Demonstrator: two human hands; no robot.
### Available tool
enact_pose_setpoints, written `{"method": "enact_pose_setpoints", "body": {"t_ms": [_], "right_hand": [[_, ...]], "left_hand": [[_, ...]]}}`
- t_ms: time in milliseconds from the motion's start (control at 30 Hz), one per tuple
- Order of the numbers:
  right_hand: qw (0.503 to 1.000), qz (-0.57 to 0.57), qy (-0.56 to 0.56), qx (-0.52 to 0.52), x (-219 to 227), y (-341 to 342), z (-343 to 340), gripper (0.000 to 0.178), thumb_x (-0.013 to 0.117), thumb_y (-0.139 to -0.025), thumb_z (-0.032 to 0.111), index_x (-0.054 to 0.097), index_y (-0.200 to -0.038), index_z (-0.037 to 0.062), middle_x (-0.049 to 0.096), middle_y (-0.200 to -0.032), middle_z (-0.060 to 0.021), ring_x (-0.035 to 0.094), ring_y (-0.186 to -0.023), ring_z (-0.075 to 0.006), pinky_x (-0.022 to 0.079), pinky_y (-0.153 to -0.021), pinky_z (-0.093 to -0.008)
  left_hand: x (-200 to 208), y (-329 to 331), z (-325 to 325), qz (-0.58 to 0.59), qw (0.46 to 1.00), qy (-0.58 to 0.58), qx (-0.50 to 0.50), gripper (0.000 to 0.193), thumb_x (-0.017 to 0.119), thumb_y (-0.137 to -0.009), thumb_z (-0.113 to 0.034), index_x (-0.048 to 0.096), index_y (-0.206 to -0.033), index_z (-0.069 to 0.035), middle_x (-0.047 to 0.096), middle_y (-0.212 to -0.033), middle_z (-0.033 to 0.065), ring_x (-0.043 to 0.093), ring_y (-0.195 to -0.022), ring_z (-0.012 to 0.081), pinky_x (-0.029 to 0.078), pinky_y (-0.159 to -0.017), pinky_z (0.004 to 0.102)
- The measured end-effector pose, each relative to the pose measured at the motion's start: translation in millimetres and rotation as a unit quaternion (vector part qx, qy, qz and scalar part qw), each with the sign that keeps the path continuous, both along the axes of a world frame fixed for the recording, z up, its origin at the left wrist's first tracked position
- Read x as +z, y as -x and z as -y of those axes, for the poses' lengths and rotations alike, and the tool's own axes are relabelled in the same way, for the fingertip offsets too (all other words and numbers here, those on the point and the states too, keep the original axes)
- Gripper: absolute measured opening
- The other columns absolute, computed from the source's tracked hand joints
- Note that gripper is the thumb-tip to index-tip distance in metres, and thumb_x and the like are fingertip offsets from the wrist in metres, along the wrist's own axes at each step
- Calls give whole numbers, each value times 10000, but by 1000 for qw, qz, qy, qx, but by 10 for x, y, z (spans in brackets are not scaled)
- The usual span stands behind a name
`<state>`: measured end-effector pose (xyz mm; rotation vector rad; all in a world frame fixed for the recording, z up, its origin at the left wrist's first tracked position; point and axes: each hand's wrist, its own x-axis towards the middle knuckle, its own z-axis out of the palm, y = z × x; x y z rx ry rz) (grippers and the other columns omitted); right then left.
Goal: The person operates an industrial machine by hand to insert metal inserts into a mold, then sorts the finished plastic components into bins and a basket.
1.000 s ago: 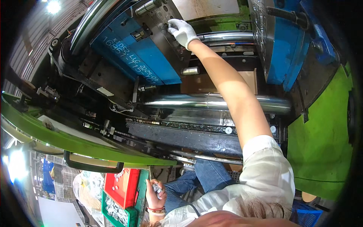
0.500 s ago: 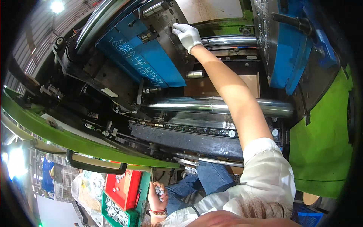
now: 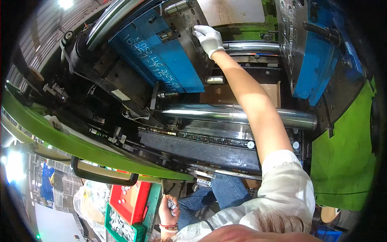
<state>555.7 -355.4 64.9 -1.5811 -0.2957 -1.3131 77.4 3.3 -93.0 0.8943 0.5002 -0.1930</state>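
Observation:
My right hand (image 3: 209, 40), in a white glove, reaches across to the metal face of the left mould half (image 3: 149, 56), which has blue sides with handwriting. Its fingertips are bent together against that face; whatever lies between them is hidden. Low down, my left hand (image 3: 168, 213), bare and with bracelets at the wrist, is closed round several small round white-and-dark pieces (image 3: 172, 205). Beside it stand a red tray (image 3: 139, 201) with a few small round pieces and a green tray (image 3: 139, 234) holding many similar ones.
Opposite stands the right mould half (image 3: 308, 68), blue with a cavity-marked metal face. A thick polished bar (image 3: 201, 112) runs under my right arm. The green machine door (image 3: 92, 151) with its black handle (image 3: 102, 177) lies left; a green panel (image 3: 342, 161) flanks the right.
The whole view has shifted slightly, so the machine appears a little further right. My right hand stays at the left mould face, and my left hand still holds the pieces.

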Motion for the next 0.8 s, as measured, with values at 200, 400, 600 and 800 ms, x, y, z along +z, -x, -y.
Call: {"method": "enact_pose_setpoints", "body": {"t_ms": [200,400,600,800], "right_hand": [[971,-201,125,17,65,127,-66,385,448,-893,227,508,-1272,192,441,-1350,-99,438,-1231,-294,366,-1019,-389],[961,-172,170,-132,309,814,28,397,454,-870,227,503,-1257,150,462,-1314,-178,482,-1169,-321,374,-1016,-382],[872,-31,345,345,244,2768,-668,242,607,-841,251,631,-1026,96,616,-949,-124,593,-889,-291,458,-844,-384],[809,-144,326,468,51,3517,-863,246,644,-798,246,645,-956,58,529,-871,-67,589,-835,-191,481,-736,-312]], "left_hand": [[94,-25,104,-14,998,60,-14,201,459,-936,-339,540,-932,-155,529,-775,17,366,-444,86,282,-346,198],[558,-328,675,68,985,-55,-152,212,446,-956,-347,513,-939,-147,536,-737,36,376,-418,82,270,-317,187],[1105,-654,982,306,929,-147,-145,502,361,-914,-594,491,-927,-109,531,-657,60,354,-363,80,271,-311,194],[1360,-667,1124,260,938,-220,-68,755,367,-779,-767,555,-909,-47,553,-627,3,506,-491,56,311,-349,181]]}}
